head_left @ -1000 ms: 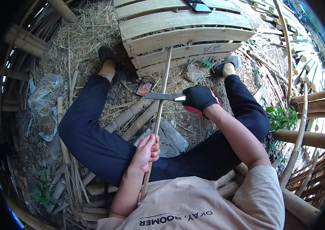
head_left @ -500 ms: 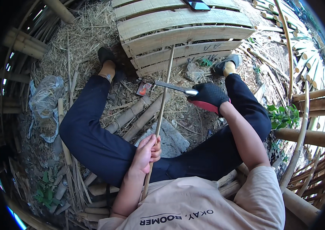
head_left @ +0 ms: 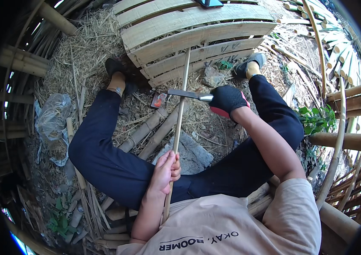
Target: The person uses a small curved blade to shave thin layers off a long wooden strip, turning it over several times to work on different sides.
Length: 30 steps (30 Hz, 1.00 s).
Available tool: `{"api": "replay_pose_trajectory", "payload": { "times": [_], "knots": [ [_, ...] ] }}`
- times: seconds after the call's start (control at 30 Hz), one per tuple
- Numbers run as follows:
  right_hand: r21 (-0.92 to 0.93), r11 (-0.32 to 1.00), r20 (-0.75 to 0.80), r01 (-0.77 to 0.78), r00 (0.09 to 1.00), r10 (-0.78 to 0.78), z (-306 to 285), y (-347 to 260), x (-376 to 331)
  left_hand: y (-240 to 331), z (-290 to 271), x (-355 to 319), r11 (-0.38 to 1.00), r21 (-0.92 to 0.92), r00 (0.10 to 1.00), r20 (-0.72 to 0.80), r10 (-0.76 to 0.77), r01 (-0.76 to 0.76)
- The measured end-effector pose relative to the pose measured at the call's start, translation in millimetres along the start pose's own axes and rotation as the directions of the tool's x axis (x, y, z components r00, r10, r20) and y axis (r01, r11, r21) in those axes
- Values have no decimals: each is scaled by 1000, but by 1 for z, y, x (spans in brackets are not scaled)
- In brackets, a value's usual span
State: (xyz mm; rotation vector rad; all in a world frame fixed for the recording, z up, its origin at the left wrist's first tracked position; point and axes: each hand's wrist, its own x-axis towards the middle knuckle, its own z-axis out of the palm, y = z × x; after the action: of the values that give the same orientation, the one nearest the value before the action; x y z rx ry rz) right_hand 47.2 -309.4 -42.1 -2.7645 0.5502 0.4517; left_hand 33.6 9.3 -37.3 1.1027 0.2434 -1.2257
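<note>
A long, thin bamboo strip (head_left: 178,134) runs from my shirt up to the front of a slatted wooden crate (head_left: 197,36). Bare, my left hand (head_left: 167,171) is wrapped round its lower part, above my lap. My right hand (head_left: 228,102), in a black and red glove, grips the handle of a knife (head_left: 185,93). The blade lies across the strip's upper half, pointing left. Whether its edge cuts into the strip, I cannot tell.
Between my legs are a grey stone block (head_left: 184,154) and bamboo pieces (head_left: 157,134). A small red packet (head_left: 158,100) lies before the crate. On the crate rests a dark phone (head_left: 209,3). Clear plastic (head_left: 55,121) lies at left; cut bamboo poles (head_left: 340,55) are stacked at far right.
The knife has turned closer to level, and my gloved right hand has rotated and shifted slightly left. My left hand keeps its hold on the bamboo strip. The whole view has shifted slightly.
</note>
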Motion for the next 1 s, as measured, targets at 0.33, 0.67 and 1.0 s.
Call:
{"api": "replay_pose_trajectory", "payload": {
  "times": [0.33, 0.67, 1.0],
  "knots": [
    [134, 988, -209, 73, 977, -44, -5, 4, -11, 3, -2, -2, 996, -91, 999, 33, -16, 19],
    [42, 976, 112, 212, 970, -215, 10, -21, -15, -2, 1, 3, 1000, -1, 999, -41, -10, 10],
    [-57, 998, -85, -6, 996, 1, -4, 6, 5, 0, 3, 0, 1000, -10, 1000, -23, -6, 5]
  ]
}}
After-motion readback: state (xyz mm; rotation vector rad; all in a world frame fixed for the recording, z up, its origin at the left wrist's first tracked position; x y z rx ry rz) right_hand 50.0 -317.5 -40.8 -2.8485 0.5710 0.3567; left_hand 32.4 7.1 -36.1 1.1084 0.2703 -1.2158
